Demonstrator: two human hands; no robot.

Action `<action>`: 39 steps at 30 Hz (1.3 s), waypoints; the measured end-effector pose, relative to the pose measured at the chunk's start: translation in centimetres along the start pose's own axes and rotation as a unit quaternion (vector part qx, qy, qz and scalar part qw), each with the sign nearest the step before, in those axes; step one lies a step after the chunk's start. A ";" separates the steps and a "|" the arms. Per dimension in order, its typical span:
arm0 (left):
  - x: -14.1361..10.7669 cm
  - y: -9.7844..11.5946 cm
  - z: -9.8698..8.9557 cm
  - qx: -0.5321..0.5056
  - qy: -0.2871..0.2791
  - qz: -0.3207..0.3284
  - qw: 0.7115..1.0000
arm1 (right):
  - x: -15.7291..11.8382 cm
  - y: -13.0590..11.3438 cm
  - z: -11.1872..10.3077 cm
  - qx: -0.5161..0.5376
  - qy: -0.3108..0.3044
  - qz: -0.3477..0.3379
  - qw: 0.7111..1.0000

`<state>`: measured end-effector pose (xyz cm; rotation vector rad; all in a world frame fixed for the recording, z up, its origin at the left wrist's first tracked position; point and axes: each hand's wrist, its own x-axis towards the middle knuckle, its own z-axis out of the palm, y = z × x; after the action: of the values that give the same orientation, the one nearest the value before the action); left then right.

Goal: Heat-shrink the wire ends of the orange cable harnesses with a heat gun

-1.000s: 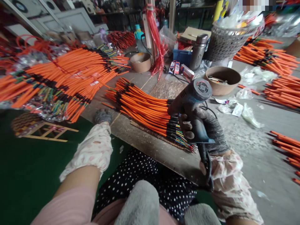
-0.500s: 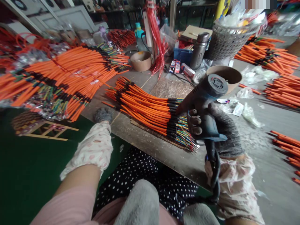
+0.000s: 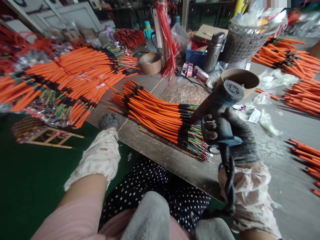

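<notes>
In my right hand (image 3: 243, 141), which wears a dark grey glove, is a dark blue heat gun (image 3: 220, 98). My fingers wrap round its handle, and a twisted black cord hangs below. The nozzle points down and left at the black sleeves near the wire ends of a bundle of orange cables (image 3: 155, 115). Bare thin wires in yellow, green and blue fan out at the bundle's right end, with small metal tips. My left hand (image 3: 109, 122), also gloved, rests at the table edge left of the bundle, its fingers lying on the surface and holding nothing.
A large pile of orange cables (image 3: 75, 75) lies at the left. Behind the heat gun stand a cardboard ring (image 3: 252, 80), a steel flask (image 3: 214, 53) and a plastic basket (image 3: 246, 41). More cables (image 3: 303, 96) lie at the right. A wooden stool (image 3: 50, 136) stands below left.
The heat gun and my right hand have shifted slightly to the right. My left hand stays at the table edge, and the cables lie as before.
</notes>
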<state>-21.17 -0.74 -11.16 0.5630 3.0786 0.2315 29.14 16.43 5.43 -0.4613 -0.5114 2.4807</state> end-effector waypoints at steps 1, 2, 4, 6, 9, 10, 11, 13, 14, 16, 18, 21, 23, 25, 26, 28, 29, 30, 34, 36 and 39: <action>0.0 0.0 0.0 0.000 0.000 -0.003 1.000 | 0.1 0.0 0.0 -0.003 0.009 0.000 1.000; 0.0 0.0 0.0 -0.001 0.000 -0.007 1.000 | 0.2 -0.1 -0.1 -0.007 0.011 0.005 1.000; 0.1 0.0 0.2 -0.003 0.004 -0.011 1.000 | 0.1 -0.1 -0.2 -0.008 -0.001 0.017 1.000; 0.1 -0.1 0.4 -0.006 0.011 -0.009 1.000 | 0.0 -0.1 -0.3 -0.011 -0.028 0.027 0.999; 0.2 -0.2 0.6 -0.008 0.020 -0.004 1.000 | -0.2 -0.1 -0.4 -0.018 -0.048 0.018 0.999; 0.3 -0.2 0.7 -0.008 0.021 -0.002 1.000 | -0.2 -0.1 -0.4 -0.017 -0.047 0.015 0.999; 0.3 -0.3 0.7 -0.007 0.021 -0.003 1.000 | -0.2 -0.1 -0.5 -0.015 -0.043 0.014 0.999; 0.3 -0.2 0.7 -0.006 0.019 -0.004 1.000 | -0.1 -0.1 -0.5 -0.011 -0.035 0.017 0.999; 0.3 -0.2 0.7 -0.006 0.018 -0.005 1.000 | 0.0 -0.1 -0.5 -0.012 -0.032 0.018 0.999; 0.3 -0.2 0.6 -0.006 0.015 -0.007 1.000 | 0.0 -0.1 -0.5 -0.018 -0.031 0.017 0.999; 0.3 -0.2 0.6 -0.007 0.014 -0.009 1.000 | 0.0 0.0 -0.4 -0.019 -0.035 0.013 0.999; 0.3 -0.2 0.5 -0.006 0.012 -0.010 1.000 | -0.1 -0.1 -0.2 -0.016 -0.034 0.023 0.999; 0.3 -0.3 0.5 -0.004 0.010 -0.010 1.000 | -0.1 -0.5 -0.2 -0.017 -0.018 0.046 0.999; 0.4 -0.2 0.5 -0.002 0.008 -0.009 1.000 | -0.2 -0.9 -0.3 -0.025 -0.006 0.070 0.997; 0.4 -0.2 0.5 -0.001 0.008 -0.008 1.000 | -0.2 -1.1 -0.4 -0.031 -0.005 0.081 0.996; 0.4 -0.2 0.5 -0.001 0.009 -0.008 1.000 | -0.3 -1.2 -0.5 -0.037 -0.017 0.092 0.995; 0.4 -0.2 0.5 -0.001 0.010 -0.009 1.000 | -0.3 -1.1 -0.6 -0.035 -0.023 0.088 0.995; 0.3 -0.2 0.5 -0.002 0.011 -0.010 1.000 | -0.3 -1.0 -0.6 -0.029 -0.026 0.079 0.996; 0.2 -0.2 0.6 -0.004 0.012 -0.006 1.000 | -0.3 -0.4 -0.2 0.003 -0.010 0.044 0.999; 0.2 -0.2 0.6 -0.003 0.010 -0.007 1.000 | -0.4 -0.3 0.0 0.010 -0.004 0.040 0.999; 0.3 -0.1 0.5 0.000 0.008 -0.012 1.000 | -0.5 -0.4 0.2 0.015 -0.001 0.034 0.999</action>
<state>-21.46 -0.70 -11.72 0.5268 3.0998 0.2358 29.63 16.34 5.87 -0.4710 -0.4647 2.5514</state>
